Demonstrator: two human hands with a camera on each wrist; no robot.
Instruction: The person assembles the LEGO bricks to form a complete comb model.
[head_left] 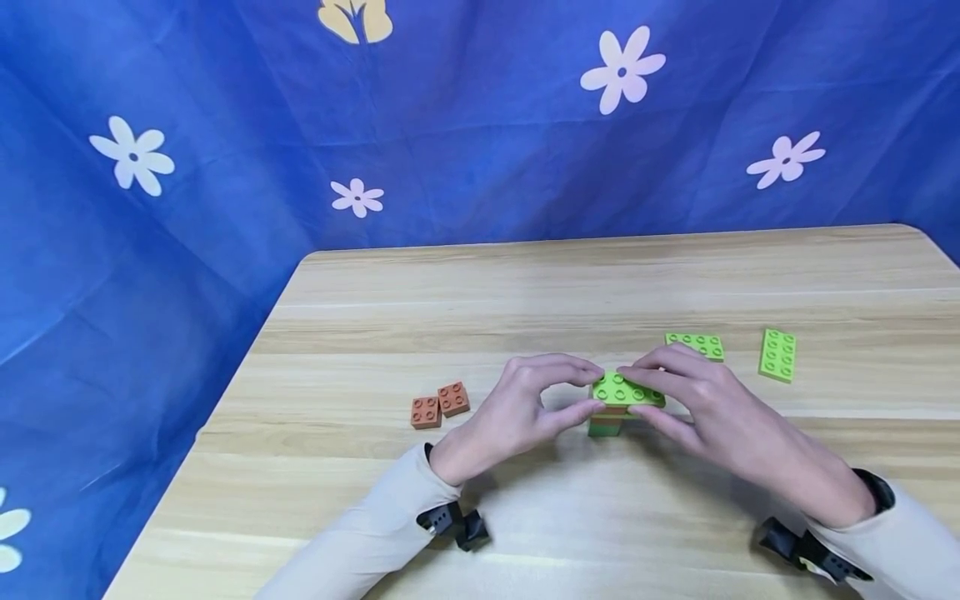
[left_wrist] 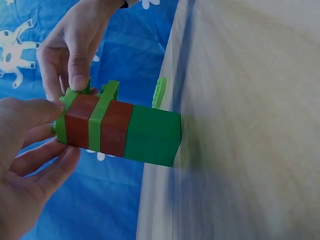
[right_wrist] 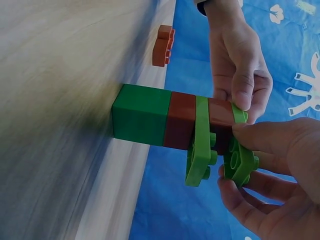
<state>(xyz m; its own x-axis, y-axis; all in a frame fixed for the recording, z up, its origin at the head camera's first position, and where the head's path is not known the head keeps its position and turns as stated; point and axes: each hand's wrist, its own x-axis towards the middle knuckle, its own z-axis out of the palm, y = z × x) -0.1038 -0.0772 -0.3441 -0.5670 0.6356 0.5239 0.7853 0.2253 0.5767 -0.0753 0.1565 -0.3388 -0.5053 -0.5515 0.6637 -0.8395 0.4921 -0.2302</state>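
Observation:
A small tower of toy building bricks stands upright on the table between both hands. At its base is a dark green block [left_wrist: 152,135], then a brown brick [left_wrist: 116,129], a light green plate [right_wrist: 201,150], another brown brick [right_wrist: 220,117] and a light green top plate [head_left: 628,390]. Both plates stick out past the tower on the right-hand side. My left hand [head_left: 525,396] pinches the top plate's left end between thumb and fingers. With thumb and fingers, my right hand [head_left: 705,400] grips the overhanging right end of that same plate.
Two reddish-brown bricks, one nearer [head_left: 426,412] and one farther [head_left: 453,399], lie left of my left hand. Beyond my right hand lies a light green plate [head_left: 708,346], with another light green plate [head_left: 777,355] farther right. A blue flowered cloth [head_left: 480,125] hangs behind the wooden table [head_left: 360,333].

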